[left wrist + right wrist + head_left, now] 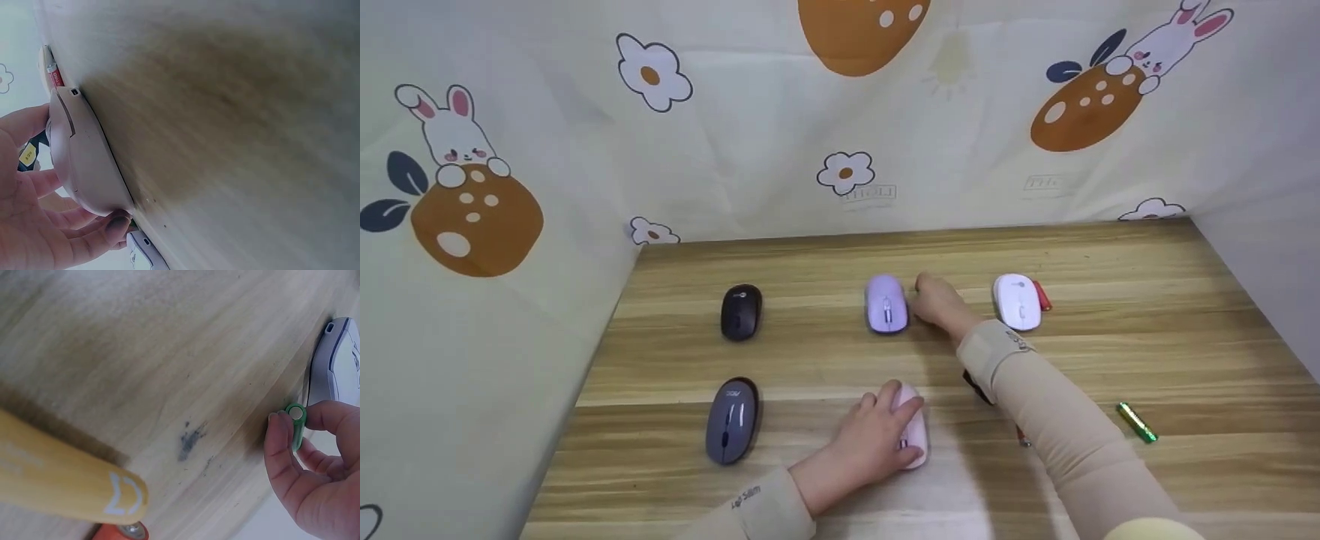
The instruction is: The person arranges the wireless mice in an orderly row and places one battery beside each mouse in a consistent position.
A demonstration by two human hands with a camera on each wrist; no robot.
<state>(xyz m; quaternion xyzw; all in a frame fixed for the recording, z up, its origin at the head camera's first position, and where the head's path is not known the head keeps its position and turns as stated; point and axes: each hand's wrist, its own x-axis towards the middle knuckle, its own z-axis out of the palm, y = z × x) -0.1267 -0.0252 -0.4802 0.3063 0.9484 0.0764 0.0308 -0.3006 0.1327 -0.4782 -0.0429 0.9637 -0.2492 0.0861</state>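
A pale pink computer mouse [916, 435] lies on the wooden table near the front, and my left hand [862, 439] grips it. In the left wrist view, the fingers and thumb curl round the sides of this mouse [93, 157]. My right hand [941, 304] is low over the table, just right of a purple mouse [886, 304]. Between its thumb and fingers it pinches a small green battery [296, 421], whose flat end faces the camera in the right wrist view. That battery is hidden in the head view.
A black mouse [741, 311] and a grey mouse [732, 420] lie at left. At right are a white mouse [1018, 301] with a red battery [1043, 295] beside it, and a green battery [1137, 421]. My right forearm partly covers a dark object [976, 386].
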